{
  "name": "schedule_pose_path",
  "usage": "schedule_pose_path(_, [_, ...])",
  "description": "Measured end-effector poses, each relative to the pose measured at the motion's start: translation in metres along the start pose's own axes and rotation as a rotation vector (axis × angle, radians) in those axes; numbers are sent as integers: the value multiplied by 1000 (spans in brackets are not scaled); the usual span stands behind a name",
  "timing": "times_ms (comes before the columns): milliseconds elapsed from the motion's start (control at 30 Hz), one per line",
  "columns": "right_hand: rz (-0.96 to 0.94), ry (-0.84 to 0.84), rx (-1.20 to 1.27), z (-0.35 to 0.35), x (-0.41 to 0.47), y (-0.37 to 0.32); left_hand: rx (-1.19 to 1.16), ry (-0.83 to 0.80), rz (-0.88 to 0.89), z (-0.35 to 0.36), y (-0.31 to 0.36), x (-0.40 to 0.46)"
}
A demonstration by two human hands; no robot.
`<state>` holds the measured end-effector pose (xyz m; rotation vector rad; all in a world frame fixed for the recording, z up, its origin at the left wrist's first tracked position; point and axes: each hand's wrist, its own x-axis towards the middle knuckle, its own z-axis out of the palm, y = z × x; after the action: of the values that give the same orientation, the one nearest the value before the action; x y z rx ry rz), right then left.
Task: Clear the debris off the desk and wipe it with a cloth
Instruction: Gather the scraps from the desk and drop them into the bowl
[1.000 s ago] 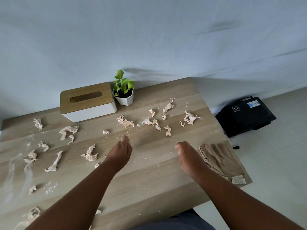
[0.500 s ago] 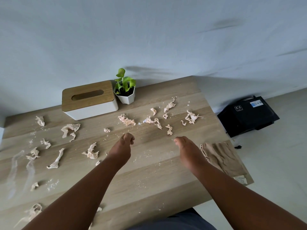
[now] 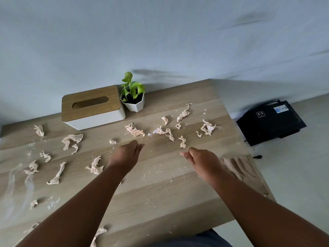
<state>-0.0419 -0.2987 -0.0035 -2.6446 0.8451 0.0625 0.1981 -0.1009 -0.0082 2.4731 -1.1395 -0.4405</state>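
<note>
Torn pinkish paper scraps [image 3: 134, 130] and white crumbs litter the wooden desk [image 3: 160, 189] from the left edge to the far right. A folded beige cloth [image 3: 240, 168] lies at the desk's right edge. My left hand [image 3: 126, 154] hovers over the middle of the desk with fingers stretched forward, just short of the scraps and holding nothing. To its right, my right hand [image 3: 201, 160] also reaches forward, fingers relaxed and empty, close beside the cloth.
A white tissue box with a wooden lid [image 3: 91, 107] and a small potted plant [image 3: 133, 98] stand at the back against the wall. A black device [image 3: 270, 122] lies on the floor to the right of the desk.
Both hands have moved forward toward the scraps. The left hand's fingers have uncurled and stretched out.
</note>
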Motion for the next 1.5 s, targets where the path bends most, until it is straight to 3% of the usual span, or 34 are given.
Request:
schedule_pose_path(333, [-8, 75, -39, 5, 31, 12, 100, 77, -64, 9, -11, 42])
schedule_pose_path(667, [-123, 174, -99, 30, 61, 24, 268, 29, -160, 18, -27, 79])
schedule_pose_path(1500, [-174, 157, -198, 37, 71, 19, 356, 8, -66, 21, -29, 84])
